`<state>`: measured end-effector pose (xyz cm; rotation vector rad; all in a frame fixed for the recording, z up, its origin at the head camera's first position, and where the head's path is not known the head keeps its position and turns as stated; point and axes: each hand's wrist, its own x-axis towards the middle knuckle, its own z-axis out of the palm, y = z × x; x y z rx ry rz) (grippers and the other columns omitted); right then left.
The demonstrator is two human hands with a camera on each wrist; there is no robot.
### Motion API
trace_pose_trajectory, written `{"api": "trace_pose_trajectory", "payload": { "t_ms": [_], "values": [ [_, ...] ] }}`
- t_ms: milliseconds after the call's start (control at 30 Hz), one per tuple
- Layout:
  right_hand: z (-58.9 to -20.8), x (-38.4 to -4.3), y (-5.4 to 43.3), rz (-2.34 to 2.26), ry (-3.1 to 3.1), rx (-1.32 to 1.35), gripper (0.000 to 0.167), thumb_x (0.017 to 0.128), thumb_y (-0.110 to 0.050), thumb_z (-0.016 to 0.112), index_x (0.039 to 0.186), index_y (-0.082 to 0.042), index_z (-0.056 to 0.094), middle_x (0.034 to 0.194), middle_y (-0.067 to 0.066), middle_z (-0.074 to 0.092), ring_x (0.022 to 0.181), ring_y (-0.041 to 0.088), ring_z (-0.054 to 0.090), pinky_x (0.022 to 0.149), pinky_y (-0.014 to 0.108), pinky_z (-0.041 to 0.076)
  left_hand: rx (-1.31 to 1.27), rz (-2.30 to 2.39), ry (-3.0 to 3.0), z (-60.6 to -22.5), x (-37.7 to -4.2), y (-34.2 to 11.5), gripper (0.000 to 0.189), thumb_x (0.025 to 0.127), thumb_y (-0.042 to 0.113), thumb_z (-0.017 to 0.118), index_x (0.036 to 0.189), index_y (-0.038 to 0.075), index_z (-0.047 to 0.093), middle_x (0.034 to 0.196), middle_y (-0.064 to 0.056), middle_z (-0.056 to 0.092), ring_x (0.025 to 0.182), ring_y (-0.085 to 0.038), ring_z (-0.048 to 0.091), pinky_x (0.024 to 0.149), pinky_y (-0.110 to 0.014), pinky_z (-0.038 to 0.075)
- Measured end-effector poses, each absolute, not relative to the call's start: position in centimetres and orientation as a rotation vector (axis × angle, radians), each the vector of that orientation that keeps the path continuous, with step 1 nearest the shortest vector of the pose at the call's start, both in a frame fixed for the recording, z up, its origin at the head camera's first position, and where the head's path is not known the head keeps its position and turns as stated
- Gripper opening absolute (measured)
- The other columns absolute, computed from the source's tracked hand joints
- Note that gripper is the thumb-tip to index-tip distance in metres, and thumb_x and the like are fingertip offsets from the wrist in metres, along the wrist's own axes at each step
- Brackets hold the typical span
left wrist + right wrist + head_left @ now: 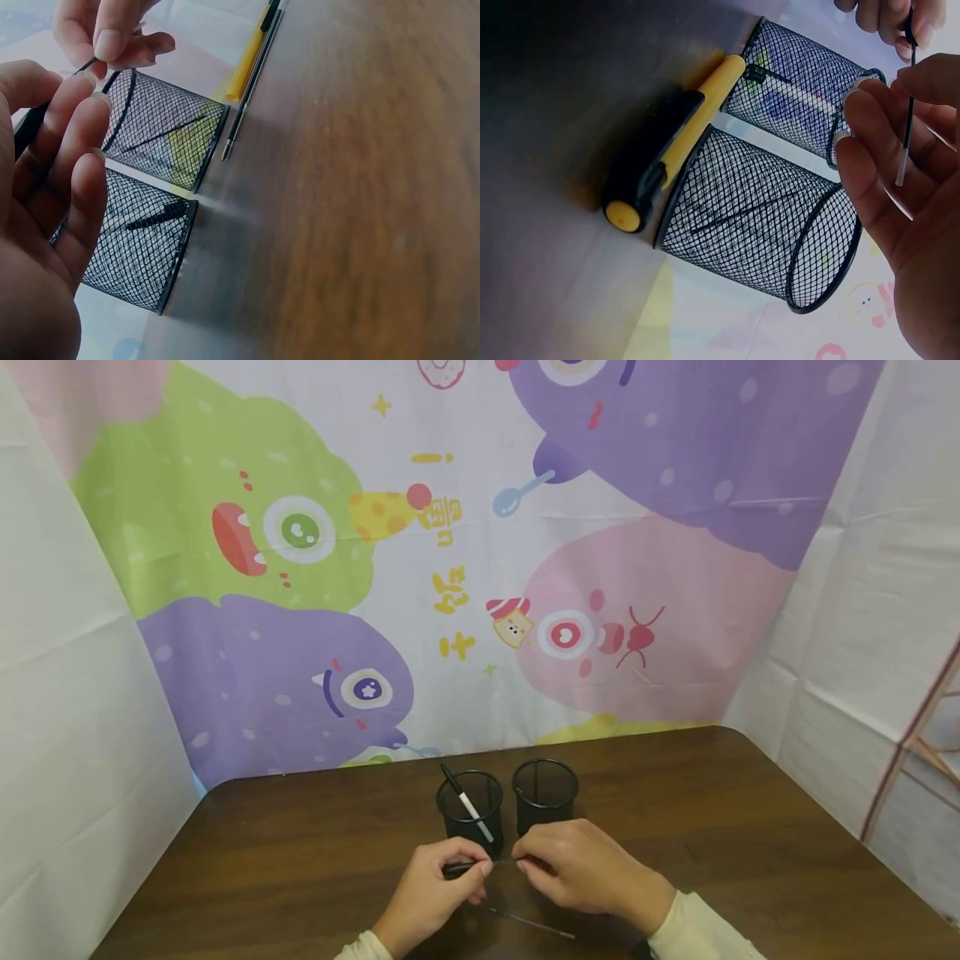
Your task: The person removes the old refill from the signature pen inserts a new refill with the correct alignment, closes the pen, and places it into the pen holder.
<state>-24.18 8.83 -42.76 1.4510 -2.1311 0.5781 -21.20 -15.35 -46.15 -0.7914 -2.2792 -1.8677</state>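
Over the table, my left hand (438, 885) grips a black pen barrel (30, 127) between thumb and fingers. My right hand (581, 868) pinches a thin pen refill (908, 124), dark with a clear end, between thumb and forefinger. The refill's far end meets the tip of the barrel, and both hands are close together. On the table below them lies a second refill (532, 923) with a metal tip. Beside it is a yellow-and-black tool (682, 142) with a rounded end, mostly hidden in the head view by my right arm.
Two black mesh pen cups stand side by side just beyond the hands. In the left cup (468, 772) leans a white pen with a black cap (467, 797); the right cup (545, 762) is next to it. A cartoon-printed cloth (465, 710) hangs behind the dark wooden table (300, 827).
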Motion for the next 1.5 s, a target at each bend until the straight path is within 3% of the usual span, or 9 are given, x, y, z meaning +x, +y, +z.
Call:
{"api": "trace_pose_trajectory", "payload": {
  "t_ms": [300, 467, 1067, 1333, 1500],
  "values": [
    [-43.01, -24.12, 8.47, 0.571, -2.098, 1.467, 0.006, 0.092, -0.012, 0.07, 0.096, -0.014, 0.074, 0.087, -0.01, 0.068, 0.073, -0.007, 0.056, 0.066, 0.009, 0.05, -0.787, -1.893, -2.304, -45.97, -20.99, -15.36, 0.011, 0.095, 0.015, 0.072, 0.098, 0.005, 0.07, 0.079, -0.019, 0.07, 0.064, -0.016, 0.069, 0.061, -0.035, 0.061],
    [-43.08, -24.09, 8.37, 0.58, -2.095, 1.475, 0.007, 0.095, -0.014, 0.068, 0.096, -0.014, 0.074, 0.088, -0.01, 0.069, 0.073, -0.008, 0.057, 0.066, 0.009, 0.05, -0.819, -1.873, -2.324, -45.9, -21.04, -15.37, 0.018, 0.094, 0.016, 0.072, 0.1, 0.0, 0.069, 0.08, -0.013, 0.071, 0.063, -0.015, 0.068, 0.061, -0.034, 0.06],
    [-43.05, -23.97, 8.36, 0.589, -2.08, 1.471, 0.008, 0.095, -0.013, 0.067, 0.098, -0.014, 0.074, 0.09, -0.01, 0.07, 0.076, -0.006, 0.06, 0.067, 0.011, 0.051, -0.827, -1.84, -2.294, -46.01, -21.03, -15.34, 0.02, 0.093, 0.012, 0.072, 0.112, 0.007, 0.07, 0.095, -0.01, 0.075, 0.064, -0.014, 0.067, 0.063, -0.03, 0.059],
    [-42.92, -23.99, 8.28, 0.611, -2.037, 1.465, 0.008, 0.094, -0.009, 0.067, 0.098, -0.012, 0.074, 0.089, -0.009, 0.071, 0.073, -0.005, 0.06, 0.066, 0.01, 0.051, -0.79, -1.86, -2.299, -45.94, -21.14, -15.36, 0.021, 0.095, 0.019, 0.071, 0.112, 0.006, 0.074, 0.091, -0.007, 0.075, 0.064, -0.016, 0.069, 0.062, -0.034, 0.061],
    [-42.91, -24.02, 8.22, 0.6, -2.048, 1.467, 0.007, 0.095, -0.011, 0.068, 0.097, -0.013, 0.074, 0.09, -0.01, 0.07, 0.074, -0.006, 0.06, 0.066, 0.011, 0.051, -0.828, -1.836, -2.281, -45.94, -21.14, -15.31, 0.017, 0.095, 0.017, 0.071, 0.109, 0.007, 0.075, 0.09, -0.012, 0.074, 0.064, -0.015, 0.068, 0.061, -0.033, 0.06]
  ]
}}
